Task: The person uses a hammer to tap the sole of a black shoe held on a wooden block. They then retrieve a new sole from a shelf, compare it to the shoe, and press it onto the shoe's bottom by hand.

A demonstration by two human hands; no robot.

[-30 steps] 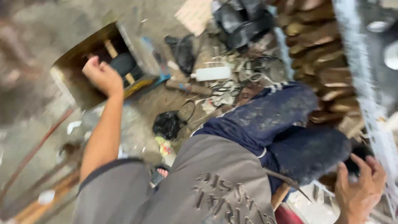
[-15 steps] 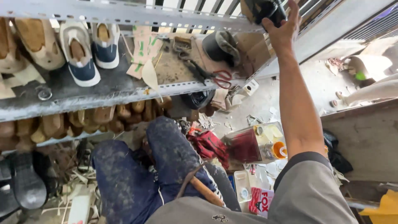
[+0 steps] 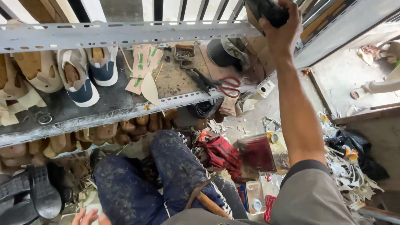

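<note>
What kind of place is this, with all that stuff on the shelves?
Probably a small shoemaker's workshop: unfinished shoes and wooden shoe forms sit on a metal shelf, with red-handled scissors and paper patterns beside them.

The right hand [image 3: 281, 29] reaches up, fingers wrapped around a black object [image 3: 266, 10] above the metal shelf [image 3: 104, 106] bearing shoes [image 3: 81, 79] and red-handled scissors [image 3: 227, 85].
</note>
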